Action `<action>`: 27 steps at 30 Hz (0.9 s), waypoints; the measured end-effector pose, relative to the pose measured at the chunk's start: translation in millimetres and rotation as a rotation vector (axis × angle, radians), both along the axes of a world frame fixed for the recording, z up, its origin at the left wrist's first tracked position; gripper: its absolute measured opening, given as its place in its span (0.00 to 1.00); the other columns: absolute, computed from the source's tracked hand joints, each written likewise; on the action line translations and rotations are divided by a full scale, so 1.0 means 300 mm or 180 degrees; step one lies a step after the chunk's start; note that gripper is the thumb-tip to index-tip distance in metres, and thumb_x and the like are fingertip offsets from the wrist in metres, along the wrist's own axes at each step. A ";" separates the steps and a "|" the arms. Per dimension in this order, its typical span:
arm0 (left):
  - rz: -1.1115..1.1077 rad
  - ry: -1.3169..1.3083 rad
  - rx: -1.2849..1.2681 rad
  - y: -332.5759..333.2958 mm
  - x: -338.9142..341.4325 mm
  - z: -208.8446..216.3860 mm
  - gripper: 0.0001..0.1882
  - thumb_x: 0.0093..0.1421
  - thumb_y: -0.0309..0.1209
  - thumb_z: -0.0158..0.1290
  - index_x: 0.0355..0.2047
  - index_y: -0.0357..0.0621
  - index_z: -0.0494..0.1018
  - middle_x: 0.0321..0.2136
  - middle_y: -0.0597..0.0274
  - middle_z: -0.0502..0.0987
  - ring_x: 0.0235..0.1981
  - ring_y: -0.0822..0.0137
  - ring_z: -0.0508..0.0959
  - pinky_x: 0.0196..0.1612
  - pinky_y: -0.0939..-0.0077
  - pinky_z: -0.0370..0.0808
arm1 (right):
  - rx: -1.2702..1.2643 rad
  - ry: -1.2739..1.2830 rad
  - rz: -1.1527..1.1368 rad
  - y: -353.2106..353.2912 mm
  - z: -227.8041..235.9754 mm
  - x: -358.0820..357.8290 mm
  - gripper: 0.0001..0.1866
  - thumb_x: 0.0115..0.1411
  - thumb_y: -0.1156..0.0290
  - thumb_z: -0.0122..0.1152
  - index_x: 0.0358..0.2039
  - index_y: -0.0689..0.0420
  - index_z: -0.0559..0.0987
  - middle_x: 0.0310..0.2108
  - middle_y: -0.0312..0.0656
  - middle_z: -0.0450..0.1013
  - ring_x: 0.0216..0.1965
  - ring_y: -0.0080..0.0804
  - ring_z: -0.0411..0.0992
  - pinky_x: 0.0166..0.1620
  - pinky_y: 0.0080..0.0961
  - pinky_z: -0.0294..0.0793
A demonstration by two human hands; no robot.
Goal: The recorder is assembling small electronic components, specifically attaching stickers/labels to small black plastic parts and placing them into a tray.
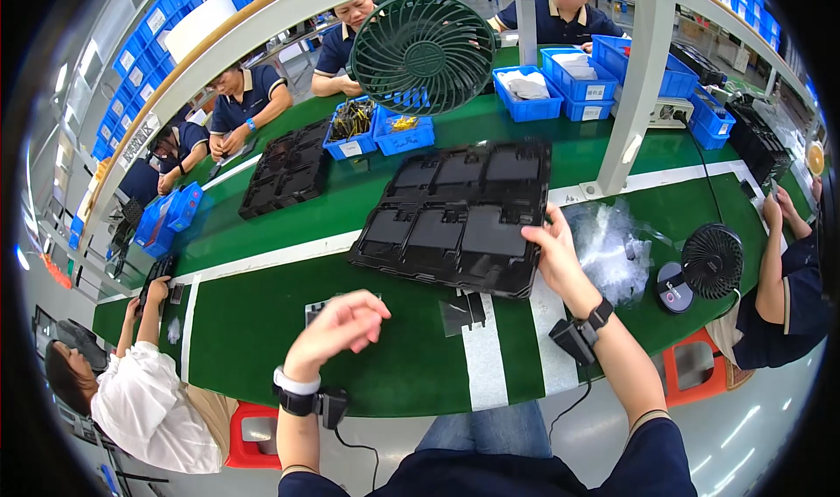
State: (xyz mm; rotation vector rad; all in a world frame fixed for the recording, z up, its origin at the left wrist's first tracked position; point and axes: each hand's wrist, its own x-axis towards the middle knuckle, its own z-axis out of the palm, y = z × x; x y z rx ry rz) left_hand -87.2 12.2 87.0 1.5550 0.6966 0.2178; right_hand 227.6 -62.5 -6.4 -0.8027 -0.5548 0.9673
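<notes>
My right hand point(560, 256) grips a black plastic tray point(435, 234) by its right edge, thumb on top and the other fingers partly hidden behind the edge. The tray is tilted and has several rectangular compartments with dark flat pieces in them. To the left of the tray, my left hand point(343, 326) hovers over the green table point(402, 374), its fingers loosely bent and nothing visible in them. Below that hand lies a small clear and dark piece point(315, 310), partly covered by it. Clear film with dark strips point(464, 311) lies just below the tray.
Crumpled clear film point(610, 252) is piled right of the tray, near a small black fan point(710, 261). Another black tray point(284, 169) sits farther back, beside blue bins point(404, 135). A green fan point(423, 55) hangs overhead by a white post point(634, 94). Several people sit around the table.
</notes>
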 end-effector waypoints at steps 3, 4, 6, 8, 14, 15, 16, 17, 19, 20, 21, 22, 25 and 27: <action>0.0236 -0.0200 0.0450 0.078 0.019 -0.025 0.07 0.60 0.32 0.49 0.30 0.42 0.70 0.12 0.80 0.60 0.13 0.88 0.54 0.15 0.89 0.48 | 0.0122 -0.0100 0.0073 0.033 0.047 0.057 0.25 0.51 0.80 0.55 0.50 0.56 0.62 0.34 0.40 0.73 0.34 0.25 0.73 0.38 0.22 0.73; 0.0235 -0.0308 0.0228 0.098 0.031 -0.033 0.06 0.59 0.30 0.50 0.30 0.41 0.70 0.15 0.80 0.63 0.15 0.88 0.58 0.17 0.91 0.53 | 0.0090 -0.0119 0.0133 0.046 0.041 0.076 0.25 0.52 0.77 0.55 0.52 0.57 0.62 0.36 0.41 0.73 0.35 0.24 0.72 0.39 0.21 0.73; 0.0276 -0.0387 0.0566 0.105 0.092 -0.057 0.04 0.58 0.28 0.50 0.30 0.40 0.70 0.16 0.78 0.65 0.17 0.87 0.60 0.19 0.91 0.55 | -0.0002 -0.0106 0.0122 0.068 0.019 0.102 0.24 0.53 0.76 0.55 0.51 0.56 0.63 0.37 0.41 0.72 0.36 0.24 0.72 0.40 0.20 0.73; 0.0340 -0.0255 0.1161 0.129 0.133 -0.090 0.04 0.55 0.24 0.52 0.32 0.38 0.71 0.22 0.74 0.70 0.24 0.86 0.66 0.27 0.92 0.63 | -0.0287 -0.0242 0.0079 0.067 0.007 0.106 0.24 0.54 0.73 0.55 0.52 0.60 0.64 0.40 0.43 0.71 0.38 0.24 0.71 0.42 0.19 0.71; -0.0082 -0.0014 0.1464 0.134 0.235 -0.201 0.05 0.54 0.25 0.54 0.31 0.37 0.75 0.22 0.71 0.73 0.22 0.85 0.69 0.25 0.91 0.66 | -0.1138 -0.1079 -0.0155 0.072 -0.035 0.158 0.32 0.51 0.76 0.58 0.56 0.67 0.58 0.47 0.51 0.67 0.44 0.29 0.69 0.46 0.23 0.69; -0.0242 0.0085 0.1538 0.118 0.242 -0.203 0.05 0.54 0.26 0.54 0.30 0.37 0.75 0.20 0.72 0.73 0.21 0.86 0.68 0.23 0.91 0.65 | -0.1348 -0.1545 -0.0479 0.069 -0.036 0.158 0.32 0.50 0.77 0.58 0.56 0.67 0.59 0.47 0.53 0.67 0.44 0.31 0.69 0.46 0.23 0.69; -0.0330 0.0048 0.1569 0.102 0.253 -0.202 0.05 0.53 0.26 0.55 0.29 0.37 0.76 0.17 0.74 0.72 0.18 0.87 0.67 0.20 0.92 0.63 | -0.1572 -0.1823 -0.0764 0.068 -0.050 0.171 0.31 0.49 0.80 0.57 0.55 0.64 0.61 0.44 0.54 0.69 0.44 0.32 0.70 0.46 0.23 0.70; -0.0318 0.0004 0.1452 0.088 0.259 -0.219 0.05 0.53 0.26 0.56 0.28 0.37 0.76 0.16 0.73 0.72 0.17 0.87 0.66 0.19 0.91 0.62 | -0.1598 -0.1831 -0.0776 0.061 -0.056 0.183 0.31 0.49 0.80 0.57 0.55 0.64 0.61 0.44 0.54 0.69 0.44 0.32 0.70 0.46 0.23 0.70; -0.0544 0.0080 0.1382 0.057 0.263 -0.219 0.05 0.51 0.26 0.57 0.29 0.38 0.77 0.16 0.71 0.72 0.16 0.87 0.66 0.18 0.91 0.61 | -0.1563 -0.2575 -0.0946 0.057 -0.056 0.187 0.28 0.50 0.81 0.56 0.53 0.59 0.65 0.44 0.53 0.70 0.45 0.33 0.70 0.47 0.25 0.69; -0.0521 0.0084 0.1534 0.038 0.268 -0.222 0.06 0.50 0.26 0.58 0.29 0.39 0.78 0.16 0.69 0.73 0.15 0.85 0.66 0.18 0.90 0.61 | -0.1663 -0.2647 -0.0975 0.055 -0.049 0.160 0.24 0.50 0.82 0.54 0.50 0.58 0.68 0.44 0.52 0.69 0.48 0.39 0.67 0.50 0.30 0.67; -0.0541 0.0028 0.1740 0.031 0.268 -0.243 0.07 0.49 0.26 0.59 0.30 0.39 0.77 0.17 0.68 0.73 0.14 0.84 0.66 0.18 0.89 0.62 | -0.1674 -0.2647 -0.0964 0.054 -0.046 0.154 0.24 0.50 0.82 0.54 0.50 0.58 0.68 0.44 0.52 0.69 0.48 0.39 0.67 0.50 0.30 0.67; -0.0561 0.0034 0.1840 0.022 0.272 -0.252 0.08 0.48 0.26 0.59 0.31 0.40 0.77 0.17 0.68 0.72 0.14 0.83 0.66 0.18 0.89 0.62 | -0.1539 -0.3798 -0.1165 0.049 -0.043 0.151 0.22 0.50 0.81 0.53 0.48 0.58 0.69 0.43 0.52 0.69 0.48 0.42 0.67 0.51 0.32 0.66; -0.0484 0.0047 0.1882 0.014 0.279 -0.268 0.10 0.47 0.26 0.60 0.32 0.41 0.76 0.16 0.68 0.71 0.13 0.82 0.65 0.18 0.87 0.63 | -0.1100 -0.4658 -0.1177 0.046 -0.047 0.125 0.18 0.50 0.79 0.53 0.45 0.60 0.71 0.43 0.51 0.68 0.48 0.49 0.64 0.52 0.35 0.63; -0.0387 0.0058 0.1829 0.008 0.283 -0.271 0.11 0.46 0.26 0.60 0.32 0.41 0.75 0.16 0.68 0.70 0.13 0.81 0.64 0.18 0.86 0.62 | -0.0555 -0.4873 -0.0810 0.045 -0.068 0.107 0.19 0.51 0.76 0.54 0.45 0.61 0.71 0.45 0.52 0.67 0.49 0.48 0.64 0.52 0.34 0.63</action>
